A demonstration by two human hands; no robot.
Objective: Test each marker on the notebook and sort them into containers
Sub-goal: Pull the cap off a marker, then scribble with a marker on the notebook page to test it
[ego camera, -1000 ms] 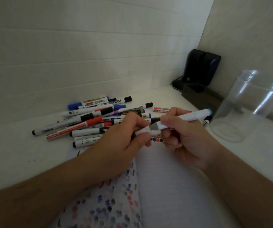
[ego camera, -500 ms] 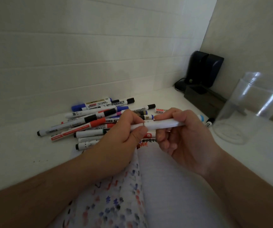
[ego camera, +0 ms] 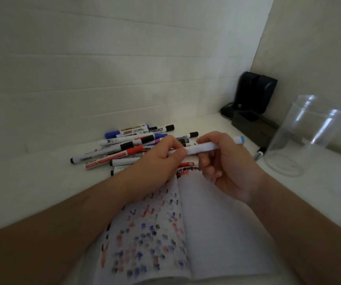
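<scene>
White table (ego camera: 32, 194); markers (ego camera: 124, 149); notebook (ego camera: 216, 233); jar (ego camera: 309, 136)

The light around me is dim and flat, a grey-green cast over the white wall (ego camera: 103, 68) and the table (ego camera: 32, 188). My forearms at the bottom edge sit dark and underexposed. The clear container (ego camera: 309, 136) catches pale streaks of glare on its right side. My wide lens bends the wall lines into curves near the edges. The marks on the notebook (ego camera: 145, 243) look smeared and soft.
</scene>
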